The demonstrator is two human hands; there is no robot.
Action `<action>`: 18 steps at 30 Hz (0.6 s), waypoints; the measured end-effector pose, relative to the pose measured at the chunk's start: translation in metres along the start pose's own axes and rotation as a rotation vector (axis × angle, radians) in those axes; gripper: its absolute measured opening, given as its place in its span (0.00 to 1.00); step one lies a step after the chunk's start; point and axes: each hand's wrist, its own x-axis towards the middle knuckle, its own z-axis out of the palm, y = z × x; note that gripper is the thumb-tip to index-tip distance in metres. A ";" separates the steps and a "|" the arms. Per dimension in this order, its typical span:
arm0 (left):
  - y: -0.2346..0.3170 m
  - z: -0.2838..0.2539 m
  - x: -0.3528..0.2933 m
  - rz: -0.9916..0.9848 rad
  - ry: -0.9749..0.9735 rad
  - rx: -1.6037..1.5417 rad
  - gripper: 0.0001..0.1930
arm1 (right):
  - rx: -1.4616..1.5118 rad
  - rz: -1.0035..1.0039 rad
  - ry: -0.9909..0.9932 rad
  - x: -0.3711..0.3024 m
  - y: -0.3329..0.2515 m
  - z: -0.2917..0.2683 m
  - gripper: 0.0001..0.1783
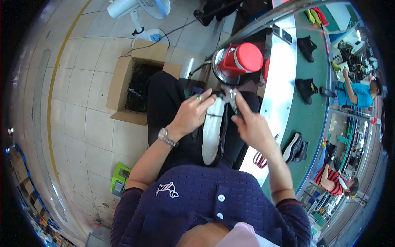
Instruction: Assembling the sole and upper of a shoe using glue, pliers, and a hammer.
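Across my lap lies a black shoe upper with its white underside [213, 136] facing up. My left hand [190, 115], a ring on one finger and a watch on the wrist, grips the shoe's far end, with its fingertips at the black edge. Closed round a short metal hand tool [232, 99] is my right hand [255, 129], just right of that same end. The tool's head is smeared by motion, so its exact kind does not show; it is close to the black edge, and contact cannot be made out.
An open cardboard box [120, 88] with black scraps stands left of my legs. Beyond my knees is a red lidded jug [242, 59]. Black boots [306, 90] and shoes [293, 147] line the green conveyor [306, 123] at right. A white fan [138, 18] stands far left; two people work beyond the conveyor.
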 end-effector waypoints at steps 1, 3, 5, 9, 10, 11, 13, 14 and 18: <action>0.000 -0.003 0.002 -0.032 -0.010 0.036 0.19 | 0.002 -0.038 -0.034 0.002 -0.006 -0.018 0.45; 0.001 -0.004 0.000 -0.071 -0.021 0.074 0.17 | 0.097 -0.046 0.045 -0.004 -0.015 -0.014 0.44; 0.005 -0.003 0.005 -0.067 -0.035 0.017 0.15 | 0.529 0.009 0.512 -0.009 -0.014 0.011 0.44; 0.003 -0.003 0.005 -0.074 -0.027 -0.015 0.12 | 0.030 0.035 -0.013 -0.010 0.000 0.034 0.42; -0.001 -0.003 0.008 -0.056 0.009 -0.023 0.12 | 0.030 0.022 -0.009 -0.002 -0.001 0.018 0.42; 0.000 -0.005 0.000 -0.044 0.021 -0.045 0.13 | 0.035 -0.019 -0.001 -0.006 -0.013 0.001 0.41; 0.007 -0.011 -0.004 -0.135 0.002 -0.128 0.12 | 0.040 -0.070 0.016 -0.009 -0.020 -0.007 0.40; 0.009 -0.011 -0.003 -0.223 -0.007 -0.212 0.11 | 0.188 -0.109 0.202 -0.009 -0.020 -0.004 0.38; 0.014 -0.006 0.005 -0.332 0.034 -0.373 0.12 | 0.112 -0.031 0.158 -0.004 0.002 0.034 0.40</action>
